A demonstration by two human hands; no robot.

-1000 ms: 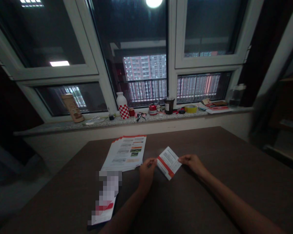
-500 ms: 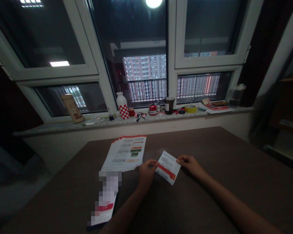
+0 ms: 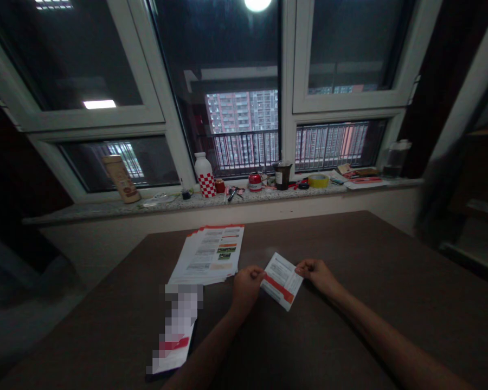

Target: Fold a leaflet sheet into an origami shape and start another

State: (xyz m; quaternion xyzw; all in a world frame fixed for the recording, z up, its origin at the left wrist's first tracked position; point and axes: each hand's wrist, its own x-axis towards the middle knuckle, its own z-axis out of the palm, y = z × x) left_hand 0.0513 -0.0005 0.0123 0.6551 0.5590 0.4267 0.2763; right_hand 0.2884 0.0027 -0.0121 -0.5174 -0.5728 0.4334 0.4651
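"Standing where you are, can you see what's being held?"

"Yes: a small white paper square (image 3: 282,281), printed with text and crossed by an orange-red band. It's out near the middle of the dark brown, smooth-topped table (image 3: 350,244), one corner pointing to the far edge. The left hand (image 3: 246,290) pinches its left side between thumb and finger; the right hand (image 3: 318,275) pinches it near the right corner."

"And how far along is it?"

"I'd judge the square is folded, since it looks far smaller than the printed white paper sheets (image 3: 211,254) with orange-red top edges, overlapping near the table's far left corner. Those lie flat and unfolded, apart from the hands. Whether the square has more folds left, I can't tell, nor whether it touches the table."
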